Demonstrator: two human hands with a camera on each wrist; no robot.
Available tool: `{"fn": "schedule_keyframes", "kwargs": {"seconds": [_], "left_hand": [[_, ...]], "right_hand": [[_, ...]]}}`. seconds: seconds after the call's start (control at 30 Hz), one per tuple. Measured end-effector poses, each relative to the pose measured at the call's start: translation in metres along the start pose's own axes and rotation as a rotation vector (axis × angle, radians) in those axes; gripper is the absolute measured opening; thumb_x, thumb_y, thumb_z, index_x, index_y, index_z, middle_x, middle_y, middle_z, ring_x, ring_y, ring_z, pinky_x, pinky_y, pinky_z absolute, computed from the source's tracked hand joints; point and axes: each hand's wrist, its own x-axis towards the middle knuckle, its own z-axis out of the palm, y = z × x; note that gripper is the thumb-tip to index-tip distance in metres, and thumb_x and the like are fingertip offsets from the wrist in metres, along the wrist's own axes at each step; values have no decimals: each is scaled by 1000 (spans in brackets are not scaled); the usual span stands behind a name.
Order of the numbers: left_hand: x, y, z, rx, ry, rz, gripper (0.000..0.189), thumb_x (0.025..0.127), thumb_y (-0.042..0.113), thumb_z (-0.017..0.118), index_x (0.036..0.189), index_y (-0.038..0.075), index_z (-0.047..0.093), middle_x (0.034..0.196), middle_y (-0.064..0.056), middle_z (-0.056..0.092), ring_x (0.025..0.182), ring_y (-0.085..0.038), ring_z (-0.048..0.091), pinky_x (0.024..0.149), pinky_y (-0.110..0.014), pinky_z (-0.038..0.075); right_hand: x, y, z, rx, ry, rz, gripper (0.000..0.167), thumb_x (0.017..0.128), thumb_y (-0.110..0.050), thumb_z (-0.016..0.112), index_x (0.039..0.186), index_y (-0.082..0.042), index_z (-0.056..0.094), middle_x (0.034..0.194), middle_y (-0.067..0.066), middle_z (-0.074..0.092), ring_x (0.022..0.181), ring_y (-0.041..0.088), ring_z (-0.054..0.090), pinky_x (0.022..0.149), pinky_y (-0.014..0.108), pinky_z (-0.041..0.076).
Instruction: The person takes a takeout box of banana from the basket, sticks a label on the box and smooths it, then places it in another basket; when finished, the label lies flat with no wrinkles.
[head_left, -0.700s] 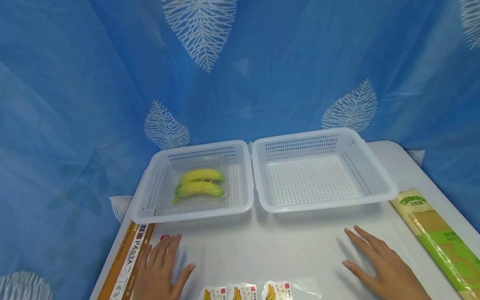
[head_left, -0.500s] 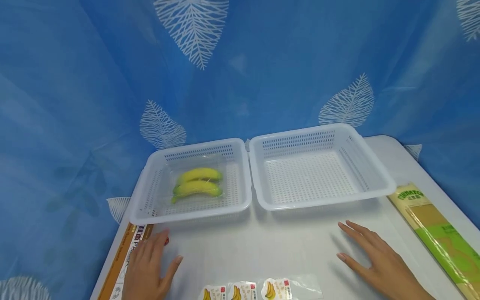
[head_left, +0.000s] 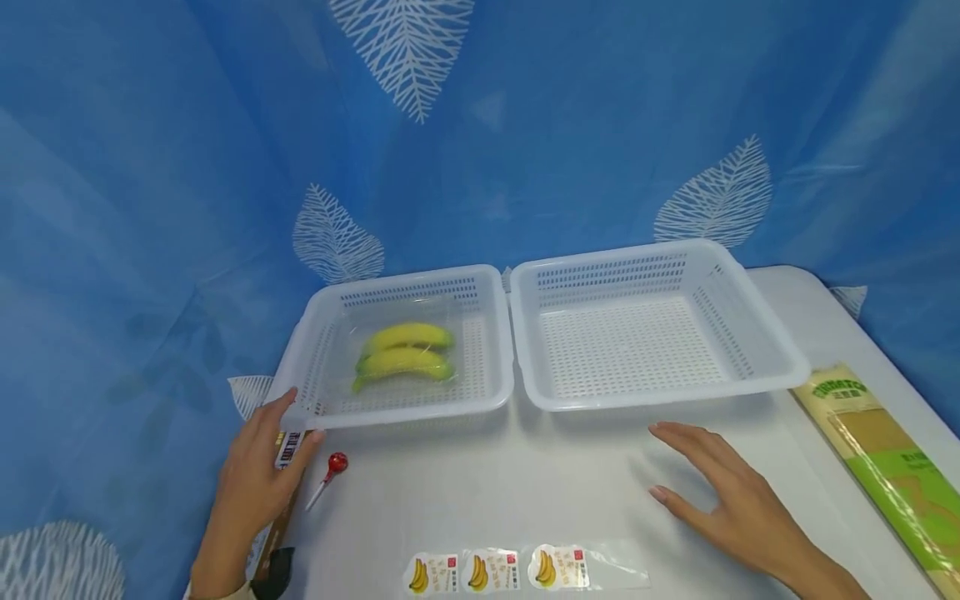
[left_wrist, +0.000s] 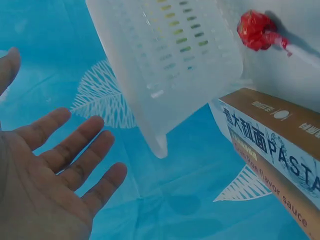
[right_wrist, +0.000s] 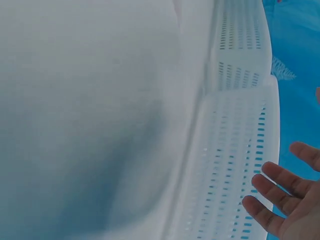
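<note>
My left hand (head_left: 258, 471) hovers with fingers spread over the pasta box (head_left: 291, 450), its fingertips near the left basket's front left corner. In the left wrist view the palm shows with nothing in it, beside that basket's corner and the pasta box (left_wrist: 280, 150). A red lollipop (head_left: 337, 462) with a white stick lies just right of the hand. Two bananas (head_left: 408, 362) in clear wrapping lie inside the left white basket (head_left: 397, 415). My right hand (head_left: 723, 487) is held over the table in front of the right white basket (head_left: 645, 398), fingers extended and holding nothing.
A strip of banana stickers (head_left: 491, 571) lies at the table's near edge. Along the right side rests a long green and tan noodle packet (head_left: 885, 458). A blue leaf-patterned curtain (head_left: 525, 125) hangs behind the white table (head_left: 480, 483).
My left hand has moved forward to the left basket's front corner, uncovering the lollipop. The right hand has shifted slightly left. The head view has tilted a little.
</note>
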Motion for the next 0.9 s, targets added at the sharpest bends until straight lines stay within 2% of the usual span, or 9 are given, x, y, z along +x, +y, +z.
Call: {"fn": "schedule_keyframes", "kwargs": {"seconds": [0.13, 0.3, 0.43, 0.63, 0.8, 0.9], "left_hand": [[10, -9, 0, -22, -24, 18, 72, 82, 15, 79, 142, -3, 44, 128, -28, 53, 108, -44, 53, 84, -69, 44], [20, -19, -1, -38, -70, 0, 73, 83, 13, 77, 143, -7, 40, 130, -32, 50, 111, -48, 51, 85, -71, 43], [28, -26, -2, -40, -146, -69, 75, 87, 19, 75, 146, -5, 36, 134, -33, 45, 112, -48, 49, 82, -73, 44], [38, -33, 3, -55, -236, -170, 81, 87, 29, 75, 149, -1, 32, 143, -31, 36, 119, -51, 44, 89, -76, 40], [39, -34, 12, -70, -305, -278, 88, 87, 40, 73, 153, 5, 27, 153, -30, 23, 131, -55, 30, 94, -79, 32], [37, -36, 17, -88, -330, -318, 90, 87, 42, 73, 154, 8, 24, 157, -27, 16, 136, -56, 20, 97, -81, 26]], "right_hand": [[16, 1, 1, 42, 20, -57, 72, 72, -20, 87, 137, -20, 57, 131, -4, 58, 122, -5, 43, 100, -1, 23], [34, 3, 3, 84, 20, -92, 70, 73, -15, 86, 137, -22, 57, 124, -6, 60, 116, 0, 49, 96, 8, 35], [45, 4, 2, 86, 29, -145, 72, 73, -12, 85, 137, -21, 56, 119, -8, 60, 107, 4, 52, 88, 14, 41], [59, 2, -1, 98, 39, -162, 72, 71, -8, 86, 136, -20, 58, 105, -16, 59, 89, -2, 47, 77, 13, 41], [71, 0, 1, 147, 33, -174, 68, 71, -7, 85, 134, -18, 60, 99, -12, 60, 83, -1, 45, 73, 14, 40], [75, -1, 3, 169, 25, -186, 66, 72, -7, 84, 133, -18, 60, 98, -10, 61, 81, 0, 44, 71, 14, 39]]}}
